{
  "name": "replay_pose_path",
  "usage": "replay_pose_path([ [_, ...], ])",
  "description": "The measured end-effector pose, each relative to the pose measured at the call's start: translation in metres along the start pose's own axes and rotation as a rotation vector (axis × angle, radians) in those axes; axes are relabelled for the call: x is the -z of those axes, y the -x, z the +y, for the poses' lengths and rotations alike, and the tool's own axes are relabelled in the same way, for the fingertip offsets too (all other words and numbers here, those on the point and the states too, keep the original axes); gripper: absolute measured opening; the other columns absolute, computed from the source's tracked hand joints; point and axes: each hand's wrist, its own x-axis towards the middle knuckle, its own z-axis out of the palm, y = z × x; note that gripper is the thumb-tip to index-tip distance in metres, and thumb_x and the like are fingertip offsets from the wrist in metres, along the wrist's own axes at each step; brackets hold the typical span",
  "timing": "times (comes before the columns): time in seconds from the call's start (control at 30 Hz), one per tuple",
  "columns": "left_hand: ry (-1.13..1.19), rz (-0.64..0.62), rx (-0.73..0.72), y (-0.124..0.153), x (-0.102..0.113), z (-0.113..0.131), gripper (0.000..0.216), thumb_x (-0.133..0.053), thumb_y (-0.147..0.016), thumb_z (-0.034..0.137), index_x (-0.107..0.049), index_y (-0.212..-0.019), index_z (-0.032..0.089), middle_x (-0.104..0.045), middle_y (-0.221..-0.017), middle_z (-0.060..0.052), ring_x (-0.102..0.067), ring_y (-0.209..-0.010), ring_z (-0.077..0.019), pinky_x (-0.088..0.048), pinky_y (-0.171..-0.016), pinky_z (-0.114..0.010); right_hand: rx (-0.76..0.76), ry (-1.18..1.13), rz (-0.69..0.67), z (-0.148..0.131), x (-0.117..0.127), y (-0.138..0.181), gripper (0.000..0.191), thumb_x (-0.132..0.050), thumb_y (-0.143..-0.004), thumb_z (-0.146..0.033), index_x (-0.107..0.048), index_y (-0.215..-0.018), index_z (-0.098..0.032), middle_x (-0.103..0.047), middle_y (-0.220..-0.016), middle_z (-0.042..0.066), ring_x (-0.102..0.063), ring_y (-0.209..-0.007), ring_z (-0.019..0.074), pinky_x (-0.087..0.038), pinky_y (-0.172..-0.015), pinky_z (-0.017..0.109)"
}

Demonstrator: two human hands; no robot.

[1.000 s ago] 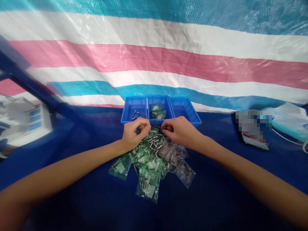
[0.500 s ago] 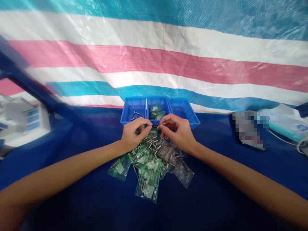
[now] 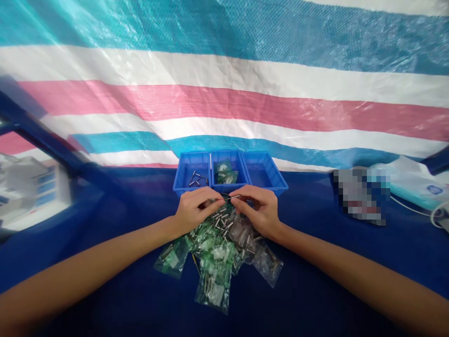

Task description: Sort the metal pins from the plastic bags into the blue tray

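Observation:
My right hand [image 3: 261, 208] is closed in a pinch on a thin silvery metal rod [image 3: 235, 196], held just in front of the bins. Facing it, my left hand [image 3: 198, 208] is also pinched, its fingertips close to the rod's left end; what lies between them is too small to make out. Below both hands spreads a heap of loose metal rods [image 3: 220, 224], green-tinted clear bags [image 3: 212, 285] and greyish clear bags [image 3: 268, 262], several with rods inside.
Three blue plastic bins stand in a row behind my hands. The left bin [image 3: 178, 180] holds a few rods, the middle bin [image 3: 242, 171] green bags. On the dark blue table, a blurred-out flat object [image 3: 361, 199] and a white-and-teal package [image 3: 417, 182] lie right; a white box [image 3: 38, 192] stands left.
The whole view has shifted, so bins, heap and hands appear lower. My hands have come slightly closer together, the left fingertips now nearer the rod.

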Motion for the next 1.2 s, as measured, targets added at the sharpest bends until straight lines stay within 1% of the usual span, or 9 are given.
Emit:
replay_pose_path([
  [0.13,0.006,0.002,0.019,0.0001,-0.0015,-0.0003,0.012,-0.062,-0.080,0.025,-0.062,-0.086,0.015,-0.064,-0.068,-0.002,-0.048,-0.044,-0.0056,-0.043,-0.048,-0.019,0.016,0.000,0.029,0.0010,0.0000,0.0022,0.012,-0.058,-0.081,-0.025,-0.069,-0.081,-0.021,-0.060,-0.052,-0.001,-0.055,-0.047,0.0123,-0.045,-0.049,0.028],
  [0.23,-0.005,0.001,0.012,0.0002,-0.0016,-0.0003,0.009,-0.061,-0.081,0.023,-0.063,-0.081,0.015,-0.065,-0.071,-0.003,-0.051,-0.047,-0.0060,-0.043,-0.049,-0.019,0.034,0.025,0.029,0.0020,-0.0003,0.0028,0.014,-0.056,-0.083,-0.025,-0.069,-0.082,-0.021,-0.060,-0.052,-0.002,-0.056,-0.049,0.0128,-0.046,-0.052,0.028],
  [0.3,-0.015,0.024,0.004,0.0002,-0.0011,0.0001,0.009,-0.060,-0.082,0.022,-0.063,-0.078,0.014,-0.064,-0.069,-0.003,-0.051,-0.048,-0.0063,-0.043,-0.049,-0.019,0.033,0.042,0.025,0.0023,-0.0004,0.0028,0.015,-0.054,-0.083,-0.025,-0.069,-0.081,-0.020,-0.060,-0.054,-0.001,-0.056,-0.050,0.0126,-0.045,-0.052,0.027],
  [0.4,-0.026,0.058,-0.007,0.0002,-0.0003,0.0005,0.009,-0.059,-0.082,0.021,-0.063,-0.077,0.014,-0.063,-0.065,-0.001,-0.048,-0.046,-0.0058,-0.041,-0.048,-0.018,0.030,0.072,-0.001,0.0028,-0.0007,0.0031,0.016,-0.053,-0.083,-0.025,-0.067,-0.078,-0.019,-0.061,-0.059,0.000,-0.055,-0.051,0.0120,-0.044,-0.050,0.026],
  [0.53,-0.024,0.074,-0.017,0.0009,-0.0002,0.0007,0.007,-0.060,-0.082,0.019,-0.062,-0.077,0.014,-0.062,-0.063,-0.001,-0.046,-0.045,-0.0052,-0.041,-0.048,-0.018,0.060,0.104,-0.021,0.0044,-0.0018,0.0046,0.015,-0.053,-0.083,-0.024,-0.064,-0.078,-0.017,-0.058,-0.059,0.000,-0.053,-0.050,0.0112,-0.042,-0.049,0.025],
  [0.73,-0.022,0.098,0.009,0.0011,-0.0009,0.0009,0.006,-0.061,-0.081,0.019,-0.063,-0.077,0.015,-0.063,-0.064,0.000,-0.046,-0.045,-0.0053,-0.040,-0.047,-0.018,0.004,0.089,-0.005,0.0068,-0.0030,0.0066,0.011,-0.053,-0.083,-0.025,-0.060,-0.077,-0.018,-0.056,-0.063,0.000,-0.051,-0.050,0.0102,-0.043,-0.050,0.024],
  [0.9,-0.016,0.134,0.029,0.0009,-0.0010,0.0009,0.005,-0.061,-0.081,0.019,-0.063,-0.078,0.015,-0.064,-0.065,0.000,-0.046,-0.045,-0.0052,-0.041,-0.047,-0.019,0.004,0.081,0.005,0.0059,-0.0032,0.0071,0.007,-0.053,-0.081,-0.023,-0.056,-0.076,-0.018,-0.055,-0.062,-0.002,-0.051,-0.048,0.0090,-0.042,-0.049,0.023],
  [1.2,-0.012,0.122,0.029,0.0009,-0.0010,0.0007,0.007,-0.062,-0.081,0.022,-0.062,-0.077,0.015,-0.063,-0.063,0.001,-0.046,-0.044,-0.0049,-0.041,-0.047,-0.018,0.011,0.148,0.065,0.0058,-0.0048,0.0088,0.007,-0.052,-0.083,-0.023,-0.056,-0.078,-0.019,-0.058,-0.064,-0.002,-0.052,-0.049,0.0086,-0.044,-0.050,0.023],
])
